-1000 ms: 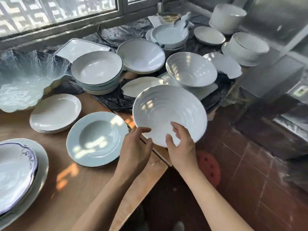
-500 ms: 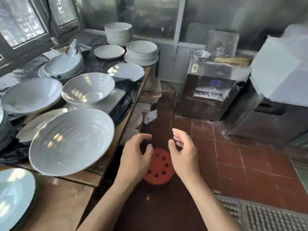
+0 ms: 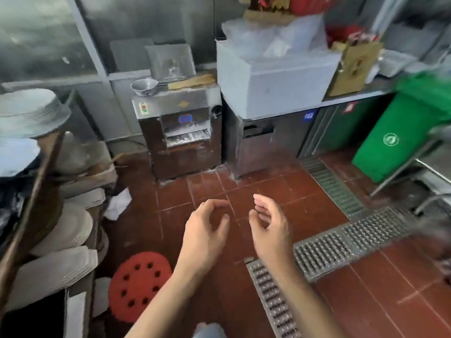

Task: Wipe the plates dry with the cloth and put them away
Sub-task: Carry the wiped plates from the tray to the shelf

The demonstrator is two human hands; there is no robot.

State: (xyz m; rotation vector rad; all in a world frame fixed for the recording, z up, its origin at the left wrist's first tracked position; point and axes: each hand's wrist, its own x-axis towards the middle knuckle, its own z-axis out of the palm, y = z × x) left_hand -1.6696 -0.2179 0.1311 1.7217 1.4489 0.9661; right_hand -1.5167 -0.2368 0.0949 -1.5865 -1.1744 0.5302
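My left hand (image 3: pixel 207 230) and my right hand (image 3: pixel 269 225) hang in front of me over the red tiled floor, fingers loosely curled, holding nothing. At the far left edge a stack of white plates (image 3: pixel 29 111) stands on the wooden table (image 3: pixel 36 191), blurred. More white plates (image 3: pixel 70 228) are piled on a lower shelf under the table. A crumpled white cloth (image 3: pixel 118 203) lies on the floor beside the table's end. Neither hand touches any plate or the cloth.
A red perforated stool seat (image 3: pixel 139 286) is below left. A steel machine (image 3: pixel 178 132) with a small metal bowl (image 3: pixel 144 87) stands ahead, a white foam box (image 3: pixel 275 76) on a steel cabinet beside it. A green bin (image 3: pixel 400 132) is right. Metal drain grates (image 3: pixel 341 242) cross the floor.
Both hands let go of the ribbed white bowl, which stayed on the table. My view swung right, away from the table toward the floor and machines; the hands stayed empty.
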